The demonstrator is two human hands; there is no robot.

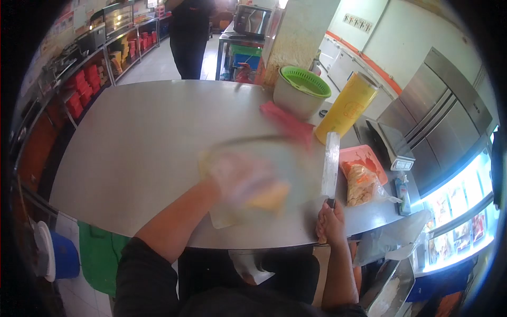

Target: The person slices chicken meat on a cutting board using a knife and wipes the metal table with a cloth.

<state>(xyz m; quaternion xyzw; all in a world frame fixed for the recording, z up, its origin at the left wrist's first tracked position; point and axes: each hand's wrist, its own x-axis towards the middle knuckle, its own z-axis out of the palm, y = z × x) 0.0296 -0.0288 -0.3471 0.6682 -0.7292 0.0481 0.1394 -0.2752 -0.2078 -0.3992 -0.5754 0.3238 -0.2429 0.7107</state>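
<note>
My right hand (330, 222) is wrapped round the dark handle of a large knife (330, 166), whose broad blade points up and away from me. My left hand (240, 171) is smeared by motion over the middle of the table, so its fingers cannot be made out. Just below and right of it is a blurred yellow-orange thing (270, 196). Under both lies a pale greenish flat sheet or board (224, 215), also blurred. Right of the knife, a clear plastic bag of light brown pieces (360, 186) rests partly on a pink tray (369, 154).
On the metal table (121, 158) stand a grey tub with a green basket (301, 92), a yellow roll (348, 108), a scale (391, 142) and a small carton (402, 195). A red cloth (289, 122) lies near the tub. A person (189, 37) stands beyond the far edge.
</note>
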